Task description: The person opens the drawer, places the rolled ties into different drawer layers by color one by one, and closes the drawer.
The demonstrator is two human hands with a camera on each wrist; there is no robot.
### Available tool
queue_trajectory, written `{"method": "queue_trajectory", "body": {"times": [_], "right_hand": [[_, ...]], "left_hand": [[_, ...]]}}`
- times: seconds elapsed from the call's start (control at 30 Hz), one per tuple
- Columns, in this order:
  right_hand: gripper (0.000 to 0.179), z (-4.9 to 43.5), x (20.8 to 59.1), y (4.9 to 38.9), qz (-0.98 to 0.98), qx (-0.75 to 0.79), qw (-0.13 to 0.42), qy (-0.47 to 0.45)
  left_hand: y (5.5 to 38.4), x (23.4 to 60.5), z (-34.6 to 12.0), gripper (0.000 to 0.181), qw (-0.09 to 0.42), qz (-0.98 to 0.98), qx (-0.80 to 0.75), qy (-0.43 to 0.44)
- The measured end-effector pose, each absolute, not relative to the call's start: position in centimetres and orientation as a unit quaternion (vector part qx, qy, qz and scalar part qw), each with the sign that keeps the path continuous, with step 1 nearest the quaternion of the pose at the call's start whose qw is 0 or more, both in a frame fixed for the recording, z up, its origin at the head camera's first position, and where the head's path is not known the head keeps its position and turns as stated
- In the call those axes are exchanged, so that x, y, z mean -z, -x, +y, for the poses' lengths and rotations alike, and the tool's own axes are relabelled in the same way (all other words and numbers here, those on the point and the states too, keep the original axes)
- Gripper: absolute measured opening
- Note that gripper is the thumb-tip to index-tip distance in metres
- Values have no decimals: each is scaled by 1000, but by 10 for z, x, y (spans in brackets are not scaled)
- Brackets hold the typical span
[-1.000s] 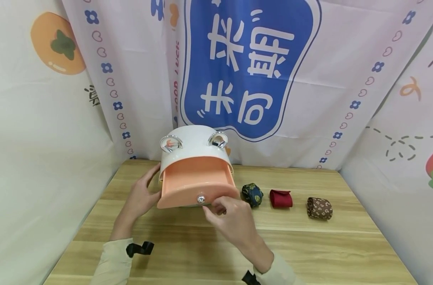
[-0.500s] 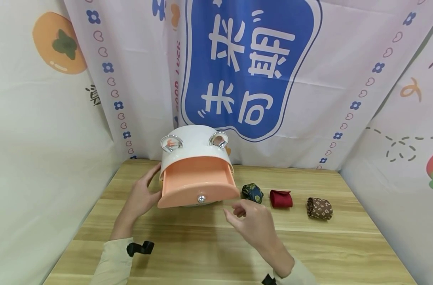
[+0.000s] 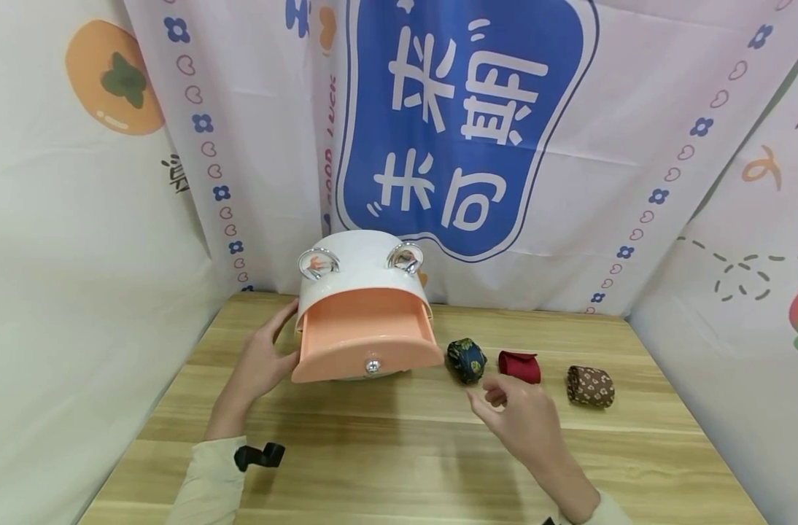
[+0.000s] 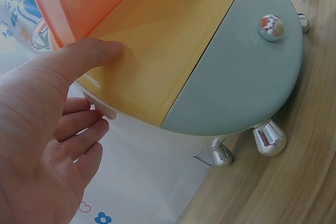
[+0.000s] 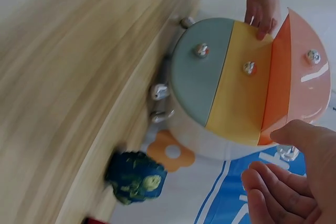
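A white mini drawer cabinet [image 3: 356, 251] with two round mirror-like ears stands at the back left. Its top peach drawer [image 3: 340, 362] is pulled out. Below are a closed yellow drawer [image 4: 163, 51] and green drawer [image 4: 236, 72], each with a silver knob. My left hand [image 3: 257, 364] grips the cabinet's left side, thumb on the yellow front, fingers round the side. My right hand [image 3: 522, 423] hovers with loosely bent fingers and nothing in them. Just beyond its fingertips lie a rolled navy floral necktie [image 3: 467, 360] and a rolled red necktie [image 3: 520, 366].
A rolled brown patterned necktie [image 3: 591, 386] lies further right on the wooden table [image 3: 346, 459]. Printed cloth [image 3: 570, 219] hangs behind and at both sides. Silver feet [image 4: 270, 137] carry the cabinet.
My right hand has left the peach drawer's knob and moved right, in front of the rolled neckties. The left hand stays on the cabinet; the drawer remains out.
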State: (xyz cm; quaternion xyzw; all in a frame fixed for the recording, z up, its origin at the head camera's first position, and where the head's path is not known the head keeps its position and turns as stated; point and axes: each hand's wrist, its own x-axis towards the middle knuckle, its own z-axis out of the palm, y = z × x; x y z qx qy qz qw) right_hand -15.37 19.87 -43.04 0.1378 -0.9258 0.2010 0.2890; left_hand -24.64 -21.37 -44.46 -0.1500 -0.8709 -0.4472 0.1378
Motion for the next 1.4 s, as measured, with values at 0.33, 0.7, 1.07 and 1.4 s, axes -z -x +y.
{"method": "queue_trajectory", "body": {"times": [0.33,0.7,1.07,1.4], "right_hand": [[21,243,438,146,-931,-146,310,-125],[20,282,444,136,-950,-128,277,-71],[32,323,447,141,-968,-126,219,-8],[46,359,446,159,-982,-87,164,28]], "left_hand": [[248,446,-214,85,139,-870,449,150],[248,447,-215,85,141,-869,448,152],[249,446,-215,85,145,-870,445,152],[247,445,-213,87,146,-869,446,154]]}}
